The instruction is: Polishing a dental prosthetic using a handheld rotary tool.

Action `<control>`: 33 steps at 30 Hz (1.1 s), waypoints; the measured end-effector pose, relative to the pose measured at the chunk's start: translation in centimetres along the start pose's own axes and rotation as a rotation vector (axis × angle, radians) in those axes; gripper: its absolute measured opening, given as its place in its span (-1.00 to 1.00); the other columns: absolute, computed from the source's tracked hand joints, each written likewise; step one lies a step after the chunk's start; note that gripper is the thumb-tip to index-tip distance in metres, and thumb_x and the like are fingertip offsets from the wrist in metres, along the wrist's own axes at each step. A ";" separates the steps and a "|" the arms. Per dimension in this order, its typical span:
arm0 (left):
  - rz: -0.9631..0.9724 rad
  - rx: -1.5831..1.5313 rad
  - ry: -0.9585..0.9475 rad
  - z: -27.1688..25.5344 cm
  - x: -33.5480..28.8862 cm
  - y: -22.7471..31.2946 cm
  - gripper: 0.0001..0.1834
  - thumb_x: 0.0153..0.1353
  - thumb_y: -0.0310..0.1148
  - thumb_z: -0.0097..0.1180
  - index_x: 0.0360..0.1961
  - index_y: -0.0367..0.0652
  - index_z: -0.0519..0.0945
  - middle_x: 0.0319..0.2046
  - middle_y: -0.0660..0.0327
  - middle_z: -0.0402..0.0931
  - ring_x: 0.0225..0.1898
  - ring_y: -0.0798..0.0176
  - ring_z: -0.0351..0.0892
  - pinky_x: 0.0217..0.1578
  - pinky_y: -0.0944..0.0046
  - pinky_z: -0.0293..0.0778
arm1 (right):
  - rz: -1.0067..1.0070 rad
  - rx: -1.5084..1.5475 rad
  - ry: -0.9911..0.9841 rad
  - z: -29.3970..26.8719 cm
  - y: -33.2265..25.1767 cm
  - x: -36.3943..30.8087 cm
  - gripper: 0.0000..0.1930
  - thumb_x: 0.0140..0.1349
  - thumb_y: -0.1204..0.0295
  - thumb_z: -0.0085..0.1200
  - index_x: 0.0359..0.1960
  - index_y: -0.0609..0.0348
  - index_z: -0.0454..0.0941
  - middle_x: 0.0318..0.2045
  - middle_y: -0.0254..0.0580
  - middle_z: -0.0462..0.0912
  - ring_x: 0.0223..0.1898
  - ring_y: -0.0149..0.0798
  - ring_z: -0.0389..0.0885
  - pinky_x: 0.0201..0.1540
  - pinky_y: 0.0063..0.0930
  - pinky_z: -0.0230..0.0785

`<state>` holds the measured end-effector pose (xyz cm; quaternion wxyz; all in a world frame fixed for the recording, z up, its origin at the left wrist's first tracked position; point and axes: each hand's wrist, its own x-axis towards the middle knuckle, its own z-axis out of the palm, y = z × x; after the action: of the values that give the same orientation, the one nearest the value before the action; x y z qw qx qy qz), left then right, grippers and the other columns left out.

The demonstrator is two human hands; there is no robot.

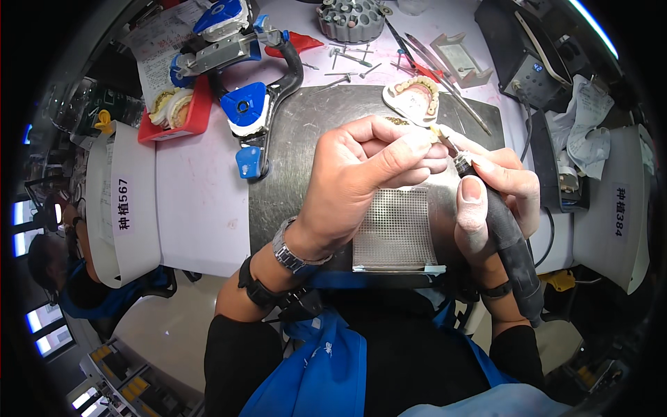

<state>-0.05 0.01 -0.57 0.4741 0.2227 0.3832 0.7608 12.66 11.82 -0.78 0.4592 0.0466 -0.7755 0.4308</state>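
My left hand, closed in a pinch, holds a small dental restoration with a gold-coloured part showing above the fingers. Most of the piece is hidden behind them. A black rotary handpiece lies in the grip of my right hand. Its thin bur tip points up-left at the left fingertips; whether it touches the piece I cannot tell. Just beyond the hands rests a white dental model with a row of tooth-coloured crowns. Below them sits a perforated metal grid.
A grey metal plate covers the bench middle. At left stand a blue-and-black articulator and a red tray of models. Loose burs, a round bur stand and long tools lie behind. A control box stands right.
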 end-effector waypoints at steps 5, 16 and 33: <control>-0.006 -0.005 0.012 0.3 0.0 0.0 -0.81 0.24 -0.47 -0.04 -0.23 -0.43 0.43 -0.26 -0.09 0.53 -0.23 0.19 0.60 -0.22 0.43 0.54 | 0.019 0.017 -0.020 -0.4 0.1 0.0 -0.72 0.03 0.55 0.20 -0.23 0.31 0.40 -0.35 0.11 0.55 -0.36 -0.36 0.55 -0.32 -0.58 0.40; -0.049 -0.076 -0.002 0.0 0.0 0.1 -0.81 0.24 -0.46 -0.03 -0.22 -0.41 0.43 -0.28 -0.03 0.53 -0.24 0.21 0.60 -0.20 0.41 0.55 | 0.007 0.075 0.002 0.2 0.3 -0.1 -0.76 0.02 0.65 0.13 -0.25 0.32 0.40 -0.38 0.01 0.52 -0.17 0.02 0.59 -0.11 -0.31 0.47; 0.379 0.464 0.126 1.0 -0.6 -0.4 -0.85 0.05 -0.65 0.15 -0.31 -0.45 0.53 -0.35 -0.02 0.58 -0.29 0.29 0.61 -0.22 0.39 0.55 | -0.035 0.048 0.019 0.2 0.4 0.0 -0.77 -0.01 0.61 0.17 -0.30 0.35 0.42 -0.41 0.14 0.55 -0.29 -0.11 0.63 -0.28 -0.43 0.48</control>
<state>1.14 -0.06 -0.31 0.2355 0.3448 0.5270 0.7402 12.34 11.94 -1.03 0.4727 0.0670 -0.7596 0.4417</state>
